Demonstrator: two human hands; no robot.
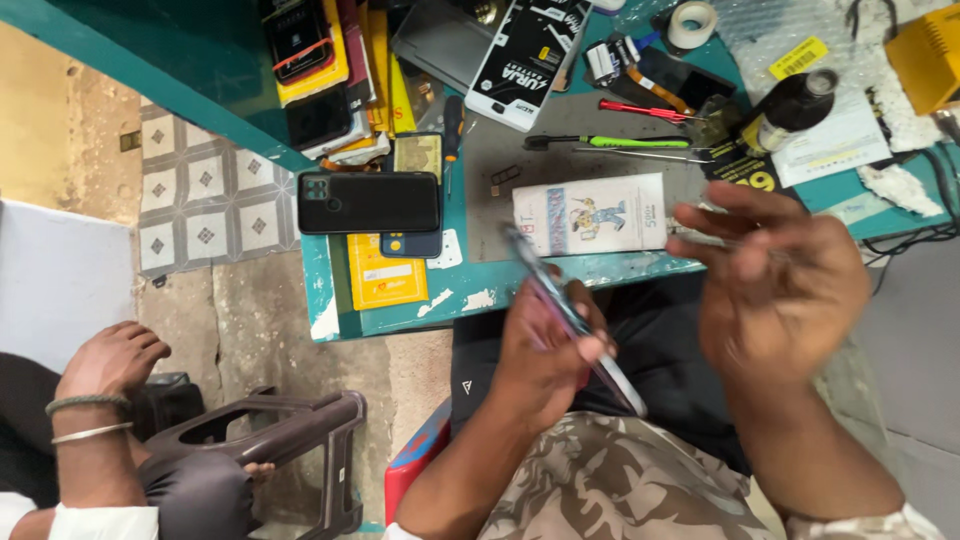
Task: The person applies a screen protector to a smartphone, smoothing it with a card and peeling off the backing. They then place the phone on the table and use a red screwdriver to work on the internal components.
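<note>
Phone: a slim handset (570, 315), edge-on and blurred, held above the lap at the teal bench (400, 310) edge.
Left hand (545, 360): grip closed around the handset.
Right hand (775, 280): fingers pinched together; whether anything is between them cannot be told.
Progress: handset looks closed; green-handled tool (610, 142) untouched.
Nearby: black phone (368, 203); a second person's hand (110, 360).

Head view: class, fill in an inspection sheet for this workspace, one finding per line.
Surface: worn teal-painted workbench, paint chipped at its edge.
Job's things: thin phone, seen edge-on, gripped in left hand.
Clutter: black smartphone lying flat, green-handled tool, white tape roll, white printed card.
Hands: right hand raised, blurred, apart from the phone.
Cables: black cable at right edge.
Surroundings: another person's hand, brown plastic stool.
</note>
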